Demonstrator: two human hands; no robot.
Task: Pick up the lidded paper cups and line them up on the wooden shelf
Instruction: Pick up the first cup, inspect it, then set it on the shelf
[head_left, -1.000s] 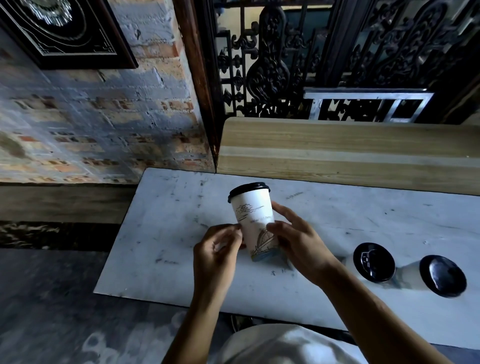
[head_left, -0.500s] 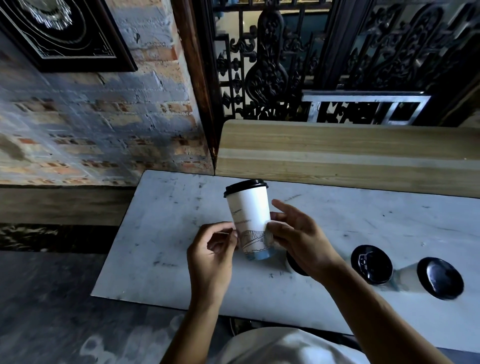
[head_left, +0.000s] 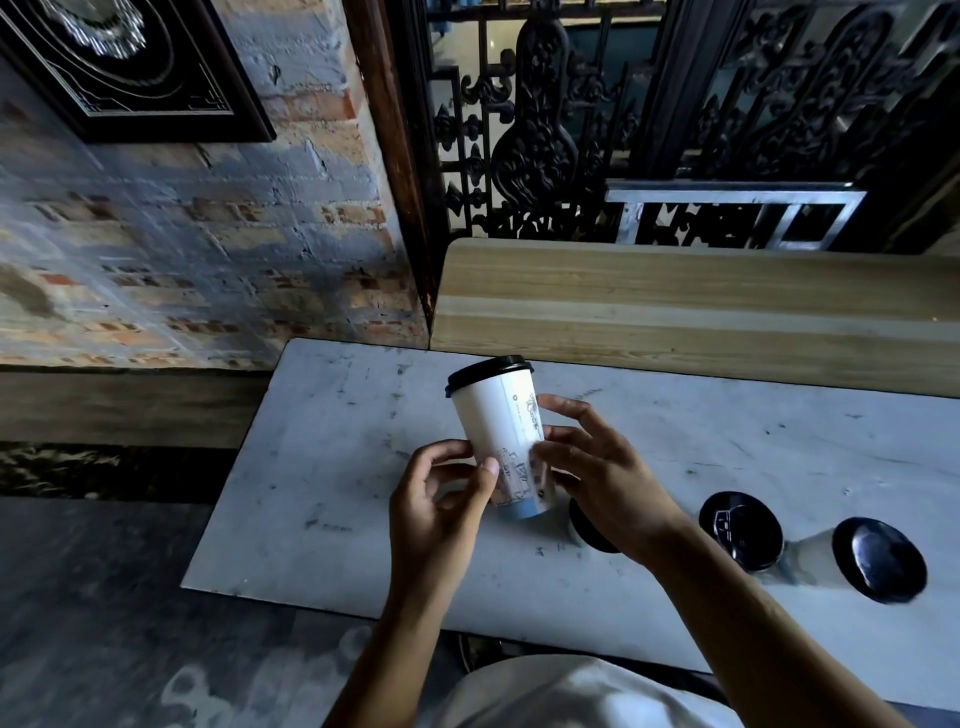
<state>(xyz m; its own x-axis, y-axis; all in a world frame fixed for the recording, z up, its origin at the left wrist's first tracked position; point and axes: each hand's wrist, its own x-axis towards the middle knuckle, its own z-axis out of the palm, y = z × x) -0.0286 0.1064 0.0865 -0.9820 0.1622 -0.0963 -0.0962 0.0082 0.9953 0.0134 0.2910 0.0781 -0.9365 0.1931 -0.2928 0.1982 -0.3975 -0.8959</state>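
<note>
A white paper cup with a black lid and line drawings is held tilted above the pale table. My left hand pinches its lower left side and my right hand grips its lower right side. Three more lidded cups stand on the table to the right: one is mostly hidden behind my right wrist, a second cup and a third cup show their black lids. The wooden shelf runs along the far edge of the table and is bare.
A brick wall with a dark framed picture rises at the left. Black ornate ironwork and a metal frame stand behind the shelf. A dark floor lies left of the table.
The cup has turned in my hands, so its plain white side now faces me, and it has tilted slightly left. The hidden cup behind my right wrist has come partly into view.
</note>
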